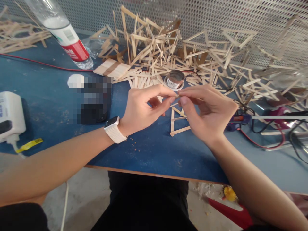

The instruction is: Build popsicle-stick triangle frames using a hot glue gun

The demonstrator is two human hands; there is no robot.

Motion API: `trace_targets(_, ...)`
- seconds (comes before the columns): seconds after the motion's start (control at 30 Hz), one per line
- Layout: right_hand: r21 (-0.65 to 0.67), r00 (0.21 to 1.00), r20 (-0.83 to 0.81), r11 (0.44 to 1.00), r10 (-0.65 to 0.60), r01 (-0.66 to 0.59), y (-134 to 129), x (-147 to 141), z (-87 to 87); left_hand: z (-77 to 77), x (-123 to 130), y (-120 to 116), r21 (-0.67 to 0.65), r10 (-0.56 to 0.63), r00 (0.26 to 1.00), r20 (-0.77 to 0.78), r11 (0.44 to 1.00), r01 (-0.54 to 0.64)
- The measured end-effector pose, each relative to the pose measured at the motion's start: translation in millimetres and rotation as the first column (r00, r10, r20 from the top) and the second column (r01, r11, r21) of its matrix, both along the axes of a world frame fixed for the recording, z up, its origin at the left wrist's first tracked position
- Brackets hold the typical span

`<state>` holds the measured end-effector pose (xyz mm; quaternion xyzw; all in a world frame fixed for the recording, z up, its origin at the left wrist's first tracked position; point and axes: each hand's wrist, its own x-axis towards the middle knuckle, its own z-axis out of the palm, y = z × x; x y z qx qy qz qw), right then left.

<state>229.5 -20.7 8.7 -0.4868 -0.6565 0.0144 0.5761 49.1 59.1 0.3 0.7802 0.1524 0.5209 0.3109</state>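
My left hand (144,107), with a white-banded watch (115,129) on its wrist, pinches one end of a small piece of wooden stick (177,96). At the other end, the fingertips of my right hand (207,110) are closed on the same piece, so the two hands nearly meet above the table. Most of the piece is hidden by the fingers. Below them lies a small frame of joined wooden sticks (172,123), partly covered by my right hand. Just behind the hands stands a short brown cardboard ring (176,78) with a white label.
A heap of loose and joined sticks (154,48) lines the perforated metal screen (204,16). On the left are a water bottle (75,51), a stack of flat sticks (113,68), a blurred-out dark object (93,102) and a white power adapter (11,115). Cables (262,146) lie at right.
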Motion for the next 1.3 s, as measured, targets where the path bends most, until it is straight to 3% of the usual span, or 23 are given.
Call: trace_targets(1.3,0.027,1.000,-0.003,1.000,-0.007,0.007,0.5,1.0,0.0,3.8,-1.1,-1.1,0.046,0.003,1.000,-0.026,0.999,-0.001)
